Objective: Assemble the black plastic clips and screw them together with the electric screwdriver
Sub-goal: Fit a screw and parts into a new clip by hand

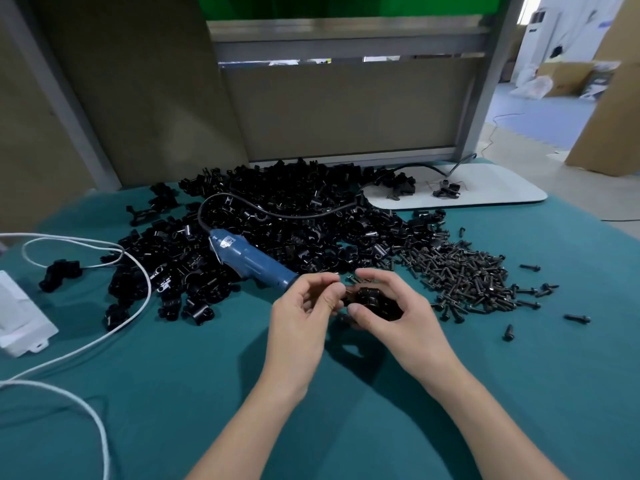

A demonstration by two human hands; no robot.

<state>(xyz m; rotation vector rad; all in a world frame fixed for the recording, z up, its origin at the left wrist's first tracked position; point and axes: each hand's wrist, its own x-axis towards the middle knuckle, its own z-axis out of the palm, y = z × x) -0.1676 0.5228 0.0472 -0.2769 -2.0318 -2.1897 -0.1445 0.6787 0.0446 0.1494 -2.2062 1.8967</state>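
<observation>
At ten o'clock from the hands lies the screwdriver (249,259), tip toward the nearer left hand (298,317). Beside it, the right hand (393,315) grips a clip (372,299); the left curls, its hold unclear.

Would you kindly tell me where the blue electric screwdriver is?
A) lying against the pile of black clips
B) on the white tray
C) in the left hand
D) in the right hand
A: the blue electric screwdriver lies on the green cloth against the pile of black clips, while the right hand grips a black clip and the left hand is beside it.
</observation>
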